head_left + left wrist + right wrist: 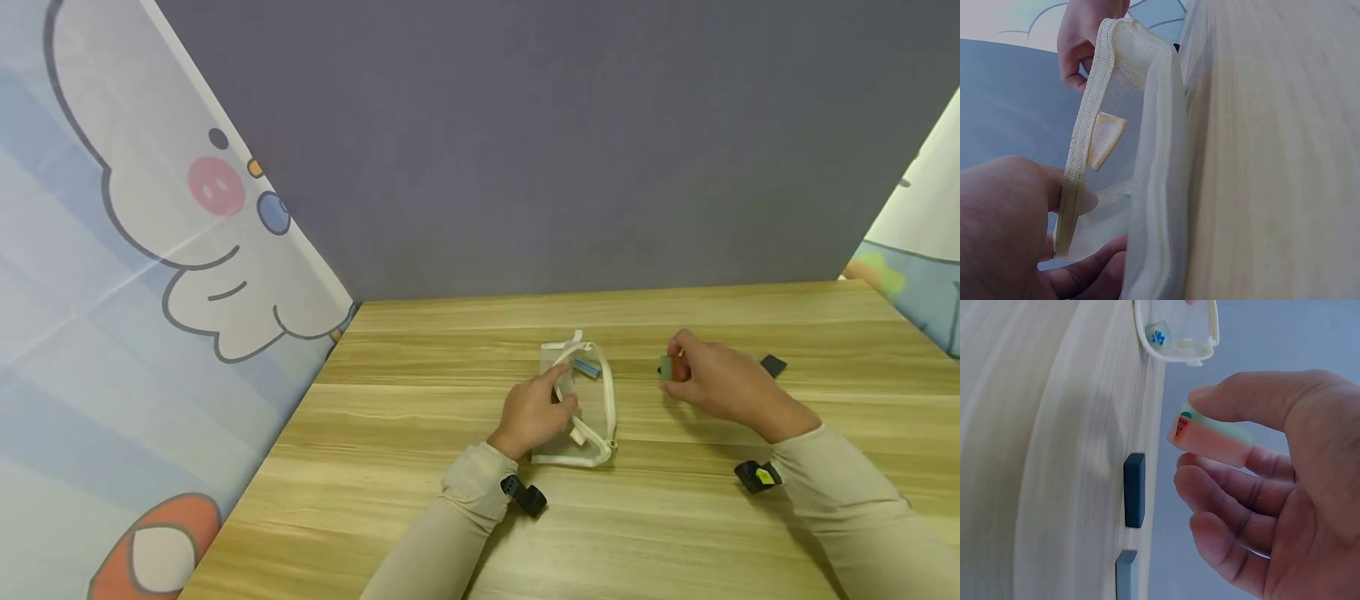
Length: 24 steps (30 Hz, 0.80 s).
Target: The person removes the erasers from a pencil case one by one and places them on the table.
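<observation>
A mesh zip pouch (609,396) with pale zipper edging lies on the table with its mouth spread wide. My left hand (534,412) grips the pouch's near-left edge, fingers at the zipper band (1088,119). Inside the pouch rests a small blue-marked block (586,367), its pattern seen in the right wrist view. To the right of the pouch, my right hand (720,379) pinches a pink-and-green eraser (1213,439) with a watermelon-slice print, held above the table between thumb and fingers.
A dark rectangular block (1134,490) and a grey block (1126,575) lie on the wooden table (420,367) in the right wrist view. A grey panel (570,150) stands behind the table, and a cartoon-printed cloth (150,317) hangs at the left.
</observation>
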Tool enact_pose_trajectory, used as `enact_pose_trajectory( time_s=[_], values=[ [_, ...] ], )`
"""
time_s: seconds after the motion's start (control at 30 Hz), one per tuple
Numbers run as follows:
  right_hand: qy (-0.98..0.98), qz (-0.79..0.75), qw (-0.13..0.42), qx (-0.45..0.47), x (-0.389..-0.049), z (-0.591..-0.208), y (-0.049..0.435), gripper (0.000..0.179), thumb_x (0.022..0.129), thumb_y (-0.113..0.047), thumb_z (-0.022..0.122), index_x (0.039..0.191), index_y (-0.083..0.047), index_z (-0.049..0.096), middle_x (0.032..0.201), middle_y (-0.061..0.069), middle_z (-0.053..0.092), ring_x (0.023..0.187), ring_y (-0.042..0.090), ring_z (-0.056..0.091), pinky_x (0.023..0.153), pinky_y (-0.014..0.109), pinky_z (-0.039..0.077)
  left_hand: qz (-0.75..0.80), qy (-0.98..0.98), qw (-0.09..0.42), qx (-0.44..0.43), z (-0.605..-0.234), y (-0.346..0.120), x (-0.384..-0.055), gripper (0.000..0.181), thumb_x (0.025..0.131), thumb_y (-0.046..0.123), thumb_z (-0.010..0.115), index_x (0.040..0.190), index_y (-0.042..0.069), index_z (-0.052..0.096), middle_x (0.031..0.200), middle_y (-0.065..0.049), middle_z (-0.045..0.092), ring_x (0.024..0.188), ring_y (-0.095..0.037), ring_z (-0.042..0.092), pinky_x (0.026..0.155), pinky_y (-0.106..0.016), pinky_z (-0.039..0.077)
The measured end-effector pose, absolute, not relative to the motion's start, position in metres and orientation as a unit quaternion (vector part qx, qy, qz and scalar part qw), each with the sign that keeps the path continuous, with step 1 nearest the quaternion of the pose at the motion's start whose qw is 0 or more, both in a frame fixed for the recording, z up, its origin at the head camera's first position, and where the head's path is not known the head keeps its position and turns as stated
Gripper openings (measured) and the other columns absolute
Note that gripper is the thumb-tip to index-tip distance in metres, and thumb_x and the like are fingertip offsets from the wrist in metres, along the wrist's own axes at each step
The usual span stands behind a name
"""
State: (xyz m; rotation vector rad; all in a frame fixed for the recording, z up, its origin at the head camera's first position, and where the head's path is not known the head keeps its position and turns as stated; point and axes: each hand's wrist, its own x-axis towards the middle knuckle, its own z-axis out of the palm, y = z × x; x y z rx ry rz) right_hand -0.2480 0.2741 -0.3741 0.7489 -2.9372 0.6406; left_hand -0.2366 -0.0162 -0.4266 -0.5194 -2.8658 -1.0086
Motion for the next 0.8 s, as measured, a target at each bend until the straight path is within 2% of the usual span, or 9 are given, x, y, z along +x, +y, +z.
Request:
enact_pose_trajectory(
  time_s=[0.33,0.8],
  values=[
    [-0.951,0.221,-0.004,0.215,-0.239,-0.380,0.285,0.040,0.089,-0.022,0.076,0.111,-0.003,0.049,0.082,-0.001,0.056,0.060,0.012,0.050,0.054,0.032,0.040,-0.327,-0.928,0.028,-0.176,-0.426,-0.022,-0.228,0.050,0.099,0.028,0.057,0.148,0.016,0.052,0.056,0.012,0.054,0.043,-0.008,0.047,0.039,-0.026,0.031],
    [-0.955,0.227,-0.011,0.189,-0.226,-0.388,0.293,0.036,0.088,-0.019,0.075,0.106,-0.002,0.049,0.083,0.001,0.055,0.064,0.014,0.051,0.057,0.034,0.041,-0.318,-0.930,0.019,-0.185,-0.428,-0.032,-0.217,0.050,0.099,0.030,0.056,0.148,0.019,0.052,0.058,0.013,0.055,0.043,-0.008,0.048,0.040,-0.025,0.031]
  ],
)
